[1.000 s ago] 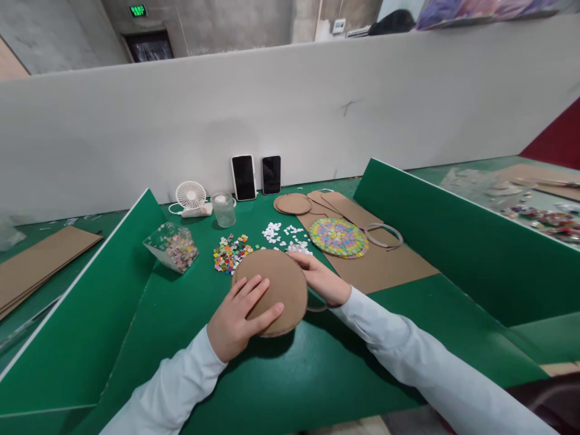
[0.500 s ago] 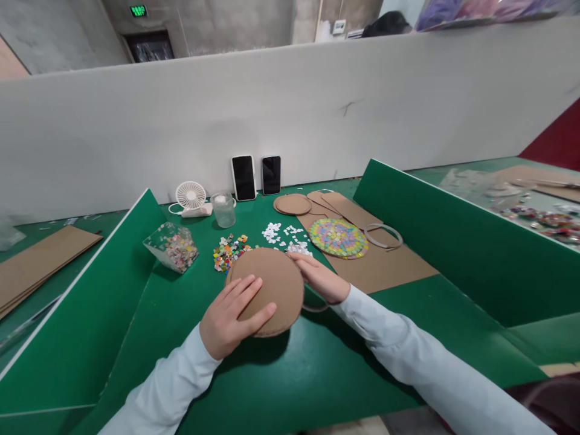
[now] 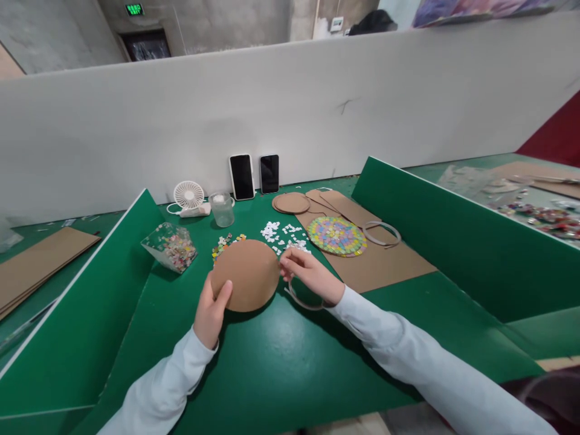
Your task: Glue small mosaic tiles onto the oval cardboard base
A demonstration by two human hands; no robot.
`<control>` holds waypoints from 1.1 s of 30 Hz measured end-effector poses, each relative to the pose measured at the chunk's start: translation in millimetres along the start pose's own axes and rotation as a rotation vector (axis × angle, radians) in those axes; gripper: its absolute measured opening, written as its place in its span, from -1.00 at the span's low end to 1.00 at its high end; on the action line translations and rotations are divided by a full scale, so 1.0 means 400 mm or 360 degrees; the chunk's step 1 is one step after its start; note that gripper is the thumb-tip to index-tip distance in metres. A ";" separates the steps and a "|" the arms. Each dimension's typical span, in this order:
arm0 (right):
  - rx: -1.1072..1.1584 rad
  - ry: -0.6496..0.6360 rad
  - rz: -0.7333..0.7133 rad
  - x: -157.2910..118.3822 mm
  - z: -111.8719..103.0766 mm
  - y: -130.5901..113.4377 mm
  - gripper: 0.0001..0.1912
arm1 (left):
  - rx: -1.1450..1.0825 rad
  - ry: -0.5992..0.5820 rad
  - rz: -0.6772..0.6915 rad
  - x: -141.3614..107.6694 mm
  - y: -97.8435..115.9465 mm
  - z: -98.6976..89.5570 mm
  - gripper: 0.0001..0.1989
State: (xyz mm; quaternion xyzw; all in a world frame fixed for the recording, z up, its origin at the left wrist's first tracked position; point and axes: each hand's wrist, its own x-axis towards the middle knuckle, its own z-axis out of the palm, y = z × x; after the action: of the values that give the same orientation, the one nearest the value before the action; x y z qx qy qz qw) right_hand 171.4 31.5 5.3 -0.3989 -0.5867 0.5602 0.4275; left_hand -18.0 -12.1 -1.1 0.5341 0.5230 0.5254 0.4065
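My left hand (image 3: 212,309) grips a round cardboard disc (image 3: 248,279) by its left edge, thumb on top, raised over the green table. At the disc's right edge is my right hand (image 3: 308,273), fingers pinched together; what they hold, if anything, is too small to tell. A grey ring strip (image 3: 302,302) hangs or lies just below the right hand. Behind the disc are coloured tiles (image 3: 223,243) and white tiles (image 3: 272,231). To the right, a round mosaic of pastel tiles (image 3: 338,236) rests on a cardboard sheet (image 3: 389,266).
A clear box of tiles (image 3: 174,248) stands left, near a small white fan (image 3: 188,196) and a glass jar (image 3: 222,210). Two phones lean on the back wall. More cardboard discs (image 3: 290,203) and another ring (image 3: 382,234) lie right. Green boards (image 3: 453,248) flank both sides.
My left hand has shifted from lying on the disc to holding its left edge, and the disc has moved left and tilted. My right hand's fingers have curled into a pinch.
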 end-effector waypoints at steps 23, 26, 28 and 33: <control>-0.0372 0.0136 -0.0119 0.001 -0.001 0.013 -0.88 | -0.0448 -0.0143 -0.0419 0.025 0.005 -0.005 -0.42; -0.0531 0.0086 -0.0138 -0.001 -0.001 0.012 -0.89 | -0.0300 -0.0182 -0.0395 0.025 -0.001 -0.010 -0.46; -0.0690 0.0064 -0.0187 -0.004 0.000 0.013 -0.88 | -0.0225 -0.0225 -0.0409 0.022 -0.002 -0.011 -0.49; -0.0990 0.0033 -0.0252 -0.009 0.005 0.017 -0.88 | -0.0111 -0.0185 -0.0423 0.017 0.003 -0.008 -0.53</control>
State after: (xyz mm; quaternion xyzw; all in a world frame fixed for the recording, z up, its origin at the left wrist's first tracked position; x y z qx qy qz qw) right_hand 170.7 27.9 -1.8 -0.4692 -0.7547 0.3149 0.3333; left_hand -21.8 -6.1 1.2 0.4753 0.5461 0.4528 0.5205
